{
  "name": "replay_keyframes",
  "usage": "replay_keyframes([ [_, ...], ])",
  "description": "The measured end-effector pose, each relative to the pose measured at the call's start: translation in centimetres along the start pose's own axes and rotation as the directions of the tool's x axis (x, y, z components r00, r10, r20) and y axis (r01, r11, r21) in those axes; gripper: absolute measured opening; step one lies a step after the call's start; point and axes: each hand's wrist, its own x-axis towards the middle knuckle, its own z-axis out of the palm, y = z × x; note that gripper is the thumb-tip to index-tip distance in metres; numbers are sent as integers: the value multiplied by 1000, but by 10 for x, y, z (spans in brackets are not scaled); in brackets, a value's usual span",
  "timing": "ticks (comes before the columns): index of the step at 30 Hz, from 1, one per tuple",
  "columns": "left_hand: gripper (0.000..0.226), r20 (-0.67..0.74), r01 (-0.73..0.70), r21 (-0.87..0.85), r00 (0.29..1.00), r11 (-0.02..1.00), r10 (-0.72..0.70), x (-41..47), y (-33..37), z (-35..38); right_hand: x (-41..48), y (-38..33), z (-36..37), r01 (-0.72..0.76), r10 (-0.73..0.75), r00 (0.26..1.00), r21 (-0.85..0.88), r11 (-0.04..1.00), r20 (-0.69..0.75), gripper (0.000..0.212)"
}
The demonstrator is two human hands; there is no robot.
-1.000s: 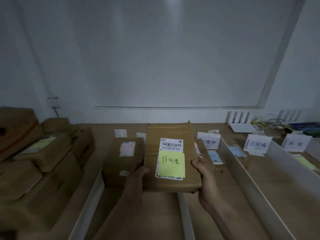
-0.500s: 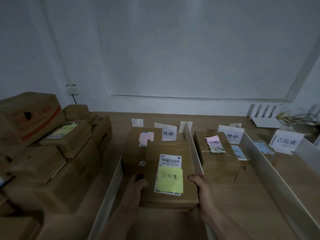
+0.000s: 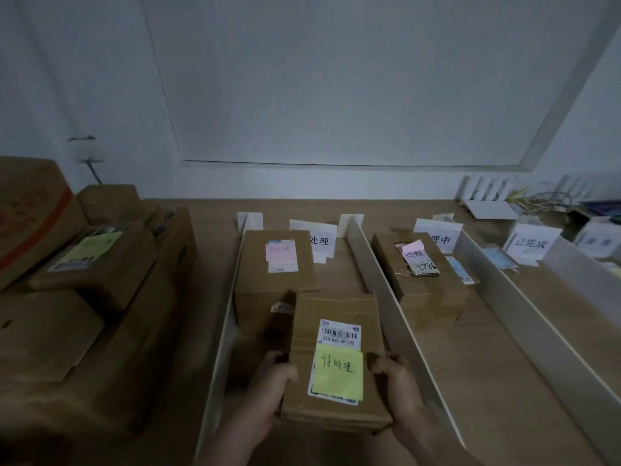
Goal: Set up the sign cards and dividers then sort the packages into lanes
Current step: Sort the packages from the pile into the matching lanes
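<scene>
Cardboard package [image 3: 332, 307] bearing a yellow note [image 3: 337, 371] is held in the leftmost lane between white dividers [image 3: 386, 297], the left hand [image 3: 265, 395] and right hand [image 3: 400, 388] clamped on its near corners, with what lies beneath hidden. It hides the near face of a second box [image 3: 268, 264], which covers the first character on the sign card [image 3: 317, 238]. Stacked cartons [image 3: 84, 314] blur in dimness.

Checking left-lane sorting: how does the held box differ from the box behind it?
The held box carries a yellow note, the rear box a pink note. The left hand and right hand grip the held box; the rear box rests unheld beside the sign card. Both are brown cardboard with printed labels.
</scene>
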Motion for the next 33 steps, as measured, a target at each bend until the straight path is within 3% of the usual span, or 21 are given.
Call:
replay_keyframes([
  [11, 25, 55, 60, 101, 996, 993, -66, 29, 1, 34, 41, 14, -32, -66, 50, 994, -155, 986, -99, 79],
  [15, 25, 47, 62, 97, 997, 993, -66, 41, 3, 47, 42, 6, -33, -68, 45, 993, -215, 974, -110, 75],
  [21, 28, -10, 68, 72, 998, 995, -67, 58, -4, 66, 42, -19, -30, -17, -24, 995, -380, 925, -102, 49],
  [33, 31, -139, 85, 91, 988, 992, -72, 89, -5, 90, 88, -21, -31, 93, -143, 989, -594, 799, -39, 44],
])
